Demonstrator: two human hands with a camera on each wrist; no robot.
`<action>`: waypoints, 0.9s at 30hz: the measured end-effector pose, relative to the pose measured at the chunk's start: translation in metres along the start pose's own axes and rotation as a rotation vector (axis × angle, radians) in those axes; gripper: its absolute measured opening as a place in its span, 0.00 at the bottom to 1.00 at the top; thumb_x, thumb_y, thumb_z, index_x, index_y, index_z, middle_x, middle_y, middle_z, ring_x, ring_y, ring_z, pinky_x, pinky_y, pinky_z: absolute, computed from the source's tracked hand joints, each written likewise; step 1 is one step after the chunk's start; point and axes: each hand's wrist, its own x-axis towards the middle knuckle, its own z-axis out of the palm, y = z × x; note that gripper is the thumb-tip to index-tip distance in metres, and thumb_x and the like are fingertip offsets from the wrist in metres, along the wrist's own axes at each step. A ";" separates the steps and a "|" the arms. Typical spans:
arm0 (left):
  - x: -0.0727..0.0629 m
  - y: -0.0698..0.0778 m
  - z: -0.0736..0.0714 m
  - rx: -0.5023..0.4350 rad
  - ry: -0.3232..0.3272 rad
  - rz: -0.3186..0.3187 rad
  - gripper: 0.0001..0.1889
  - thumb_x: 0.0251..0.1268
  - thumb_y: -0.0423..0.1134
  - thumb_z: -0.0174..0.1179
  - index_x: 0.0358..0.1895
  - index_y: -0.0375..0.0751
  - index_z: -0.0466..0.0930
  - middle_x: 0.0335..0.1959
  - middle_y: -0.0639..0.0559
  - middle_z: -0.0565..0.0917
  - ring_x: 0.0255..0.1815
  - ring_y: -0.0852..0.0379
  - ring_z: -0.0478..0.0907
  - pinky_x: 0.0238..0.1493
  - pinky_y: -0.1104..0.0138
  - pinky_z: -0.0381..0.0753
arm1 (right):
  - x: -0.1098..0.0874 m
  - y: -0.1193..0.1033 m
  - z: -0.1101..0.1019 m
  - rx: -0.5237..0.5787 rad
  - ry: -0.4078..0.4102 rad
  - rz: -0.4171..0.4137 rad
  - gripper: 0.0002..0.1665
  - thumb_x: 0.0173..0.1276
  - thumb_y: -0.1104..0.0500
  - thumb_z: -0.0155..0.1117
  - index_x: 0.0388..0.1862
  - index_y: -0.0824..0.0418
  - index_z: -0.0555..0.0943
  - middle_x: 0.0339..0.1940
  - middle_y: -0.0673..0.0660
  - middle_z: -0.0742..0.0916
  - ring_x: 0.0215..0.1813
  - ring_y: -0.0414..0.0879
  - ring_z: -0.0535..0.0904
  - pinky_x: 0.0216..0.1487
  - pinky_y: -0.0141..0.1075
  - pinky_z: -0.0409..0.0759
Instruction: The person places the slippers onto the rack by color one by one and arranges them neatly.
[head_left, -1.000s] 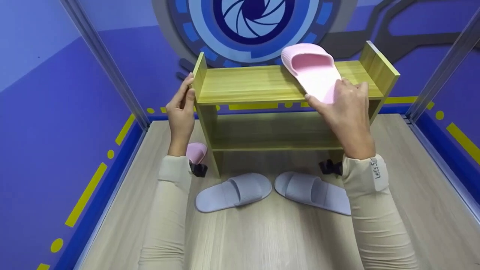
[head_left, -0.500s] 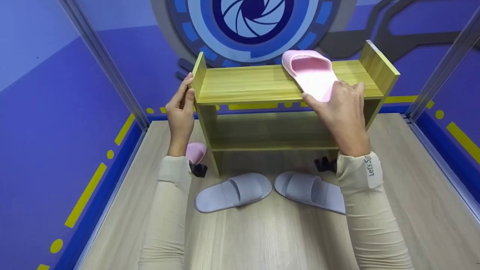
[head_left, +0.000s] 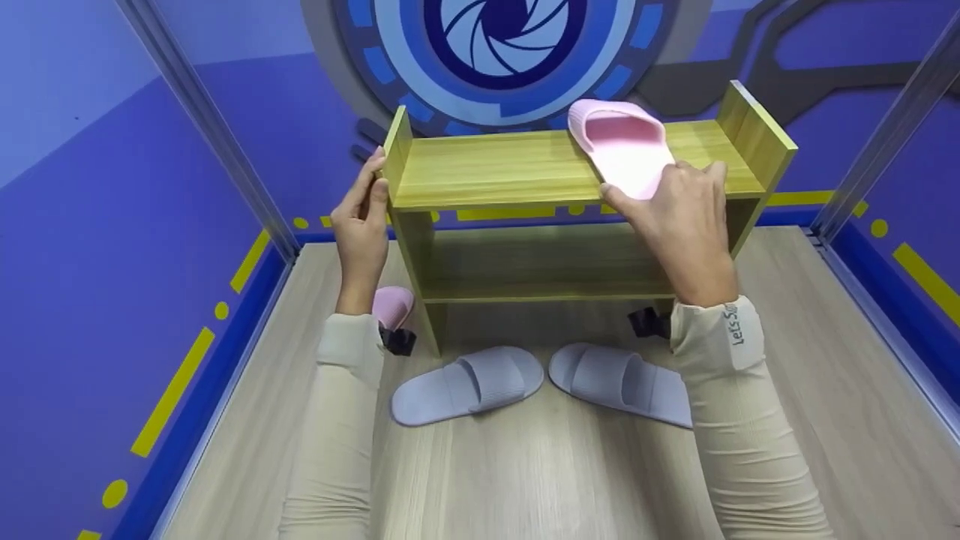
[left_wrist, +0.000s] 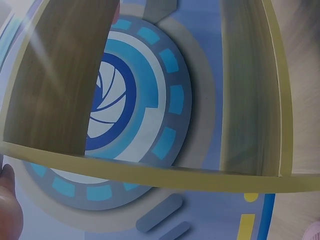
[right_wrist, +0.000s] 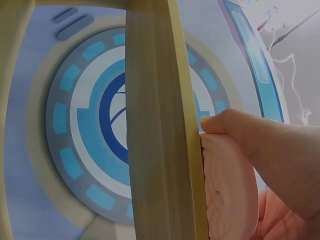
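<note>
My right hand pinches the heel end of a pink slipper, thumb on its left edge and fingers on its right. The slipper lies over the right half of the top board of a wooden two-tier shoe rack, toe toward the back wall. In the right wrist view, the slipper's sole is right at the board's front edge. Against the outer side of the rack's left panel rests my left hand, fingers fairly straight, thumb near the front edge. That thumb shows in the left wrist view.
A grey-lilac slipper and its mate lie on the floor before the rack; my right sleeve covers part of the latter. Another pink slipper sits left of the rack, partly behind my left wrist. A patterned blue wall stands behind.
My right hand has shifted a little left with the pink slipper, whose toe has come down closer to the top board. The left hand stays where it was.
</note>
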 end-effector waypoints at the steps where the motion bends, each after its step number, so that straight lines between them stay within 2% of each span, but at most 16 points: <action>1: 0.000 0.000 0.000 0.004 0.001 -0.005 0.19 0.72 0.37 0.52 0.62 0.39 0.76 0.65 0.48 0.75 0.68 0.59 0.70 0.65 0.65 0.72 | 0.000 0.000 -0.001 -0.002 -0.007 0.002 0.39 0.59 0.39 0.65 0.28 0.80 0.76 0.25 0.72 0.79 0.31 0.62 0.69 0.46 0.51 0.57; 9: 0.000 0.006 0.001 0.042 0.011 -0.053 0.19 0.72 0.35 0.51 0.64 0.38 0.74 0.66 0.48 0.74 0.69 0.58 0.70 0.65 0.66 0.72 | 0.000 0.002 -0.004 0.019 -0.046 0.002 0.42 0.58 0.35 0.66 0.29 0.78 0.76 0.25 0.70 0.78 0.34 0.59 0.65 0.43 0.49 0.56; 15: -0.003 0.026 0.003 0.047 -0.015 -0.085 0.20 0.72 0.32 0.49 0.64 0.33 0.72 0.67 0.44 0.72 0.70 0.55 0.69 0.66 0.65 0.71 | -0.001 0.004 -0.007 0.027 -0.099 0.018 0.44 0.58 0.33 0.65 0.32 0.78 0.76 0.31 0.69 0.78 0.39 0.59 0.61 0.39 0.46 0.55; 22: -0.003 0.034 0.000 0.057 -0.053 -0.103 0.20 0.72 0.32 0.49 0.65 0.34 0.71 0.69 0.45 0.71 0.71 0.54 0.67 0.67 0.65 0.70 | -0.001 0.005 -0.010 0.042 -0.107 -0.013 0.39 0.59 0.35 0.65 0.21 0.72 0.70 0.32 0.68 0.76 0.38 0.59 0.60 0.41 0.48 0.56; 27: -0.003 0.037 -0.002 0.044 -0.069 -0.119 0.21 0.72 0.32 0.50 0.66 0.35 0.70 0.69 0.45 0.70 0.71 0.54 0.67 0.66 0.66 0.71 | -0.002 0.005 -0.011 0.043 -0.114 -0.026 0.38 0.60 0.36 0.65 0.23 0.72 0.70 0.32 0.68 0.75 0.36 0.60 0.61 0.43 0.49 0.56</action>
